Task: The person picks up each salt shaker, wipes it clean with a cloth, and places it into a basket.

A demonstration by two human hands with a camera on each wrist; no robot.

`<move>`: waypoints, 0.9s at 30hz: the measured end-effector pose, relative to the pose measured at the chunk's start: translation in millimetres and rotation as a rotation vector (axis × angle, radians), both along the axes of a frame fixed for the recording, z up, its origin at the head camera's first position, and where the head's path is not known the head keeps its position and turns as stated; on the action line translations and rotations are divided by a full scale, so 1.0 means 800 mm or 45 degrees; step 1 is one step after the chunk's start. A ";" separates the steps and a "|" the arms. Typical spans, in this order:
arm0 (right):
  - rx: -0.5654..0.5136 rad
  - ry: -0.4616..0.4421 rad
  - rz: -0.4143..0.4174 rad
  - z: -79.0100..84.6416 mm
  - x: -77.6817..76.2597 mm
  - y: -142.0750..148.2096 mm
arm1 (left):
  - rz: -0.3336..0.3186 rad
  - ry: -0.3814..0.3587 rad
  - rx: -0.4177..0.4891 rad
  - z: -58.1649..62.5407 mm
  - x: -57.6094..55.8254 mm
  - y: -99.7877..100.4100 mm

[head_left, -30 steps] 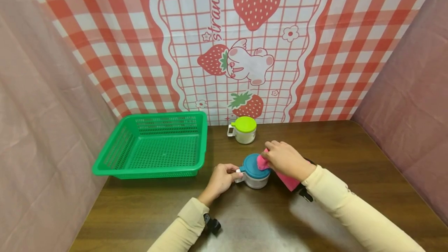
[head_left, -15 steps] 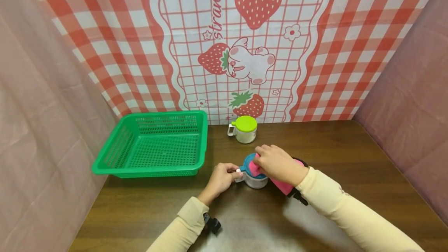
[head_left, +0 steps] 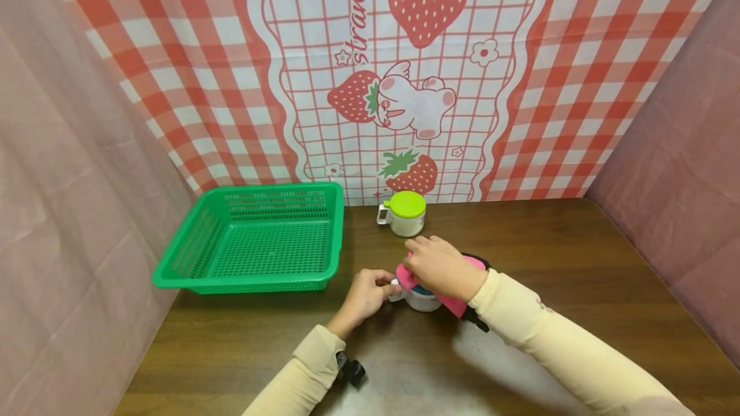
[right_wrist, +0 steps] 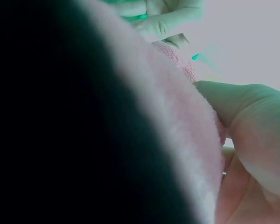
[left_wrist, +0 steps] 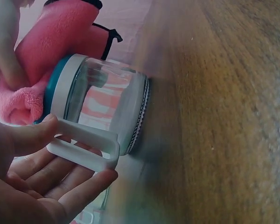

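Observation:
A clear glass jar (left_wrist: 100, 100) with a blue lid (left_wrist: 51, 88) and a white handle (left_wrist: 86, 144) stands upright on the table. My left hand (head_left: 366, 294) grips the handle, thumb on its upper end and fingers around it, as the left wrist view shows. A pink cloth (head_left: 457, 303) with a dark edge lies over the lid, and my right hand (head_left: 442, 268) holds it bunched there. Most of the lid is hidden by cloth and hand in the head view. Cloth fills much of the right wrist view, with my right thumb (right_wrist: 233, 100) against it.
Behind the jar, near the back cloth, stands a similar jar with a lime-green lid (head_left: 407, 205). To the left is a green perforated plastic basket (head_left: 334, 242). A strawberry-print cloth (head_left: 370, 37) hangs at the wooden table's (head_left: 543, 236) back edge.
My right hand has slid left across the blue lid with the pink cloth, from its right side toward the handle. The left hand and the jar have stayed in place.

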State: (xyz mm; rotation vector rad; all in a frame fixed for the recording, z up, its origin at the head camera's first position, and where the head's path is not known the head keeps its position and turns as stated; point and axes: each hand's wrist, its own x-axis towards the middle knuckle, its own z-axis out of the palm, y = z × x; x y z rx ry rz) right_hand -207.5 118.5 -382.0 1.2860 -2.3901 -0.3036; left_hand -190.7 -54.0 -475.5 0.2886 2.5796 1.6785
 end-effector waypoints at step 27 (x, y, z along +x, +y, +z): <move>-0.061 -0.186 -0.160 0.006 -0.030 -0.001 | 0.022 -0.025 0.012 -0.002 0.000 0.001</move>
